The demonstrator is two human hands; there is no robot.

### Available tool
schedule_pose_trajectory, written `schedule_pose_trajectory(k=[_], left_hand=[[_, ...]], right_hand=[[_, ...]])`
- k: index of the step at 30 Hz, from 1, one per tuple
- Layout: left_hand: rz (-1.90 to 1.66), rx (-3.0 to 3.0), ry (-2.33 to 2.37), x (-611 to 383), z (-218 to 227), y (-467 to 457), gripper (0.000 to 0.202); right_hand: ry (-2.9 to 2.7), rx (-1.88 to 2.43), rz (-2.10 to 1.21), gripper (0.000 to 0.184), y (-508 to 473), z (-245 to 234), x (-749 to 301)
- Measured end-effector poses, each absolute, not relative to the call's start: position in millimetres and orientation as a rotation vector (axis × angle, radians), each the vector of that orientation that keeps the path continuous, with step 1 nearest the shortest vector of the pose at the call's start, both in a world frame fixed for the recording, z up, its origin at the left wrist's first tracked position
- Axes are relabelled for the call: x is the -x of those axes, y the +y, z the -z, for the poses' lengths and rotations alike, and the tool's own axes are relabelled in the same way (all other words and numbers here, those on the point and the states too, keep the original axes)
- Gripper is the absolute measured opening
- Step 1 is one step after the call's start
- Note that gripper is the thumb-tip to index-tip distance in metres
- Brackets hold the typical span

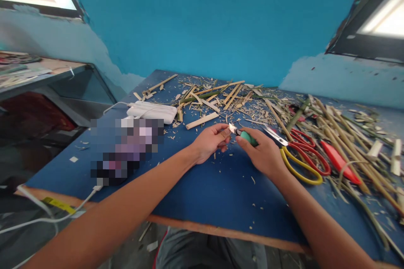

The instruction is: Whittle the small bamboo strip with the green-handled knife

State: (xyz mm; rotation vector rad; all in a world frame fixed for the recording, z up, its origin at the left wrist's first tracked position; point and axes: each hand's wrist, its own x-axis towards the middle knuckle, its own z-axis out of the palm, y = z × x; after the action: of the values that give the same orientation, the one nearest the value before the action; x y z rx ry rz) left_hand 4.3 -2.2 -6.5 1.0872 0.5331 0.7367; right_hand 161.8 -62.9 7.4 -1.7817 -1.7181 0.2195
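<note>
Knife [250, 138], green-handled, sits in the closed grip of the right hand [263, 151], above the worktop [214, 195]; the left hand [211, 142] pinches a small pale piece [232, 128] at its metal end. Scissors [311, 182] lie just right. Farther off, strips [202, 120] lie among shavings [256, 113], before the blue wall [189, 21].
</note>
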Motion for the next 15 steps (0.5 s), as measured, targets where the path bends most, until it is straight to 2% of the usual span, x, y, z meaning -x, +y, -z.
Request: schedule_pose_trajectory(k=[15], left_hand=[[-0.736,-1.123,0.496,-6.0,10.8,1.2,0.030]], right_hand=[[-1.722,1.809,-0.126,0.039,-58.2,-3.6,-157.6]])
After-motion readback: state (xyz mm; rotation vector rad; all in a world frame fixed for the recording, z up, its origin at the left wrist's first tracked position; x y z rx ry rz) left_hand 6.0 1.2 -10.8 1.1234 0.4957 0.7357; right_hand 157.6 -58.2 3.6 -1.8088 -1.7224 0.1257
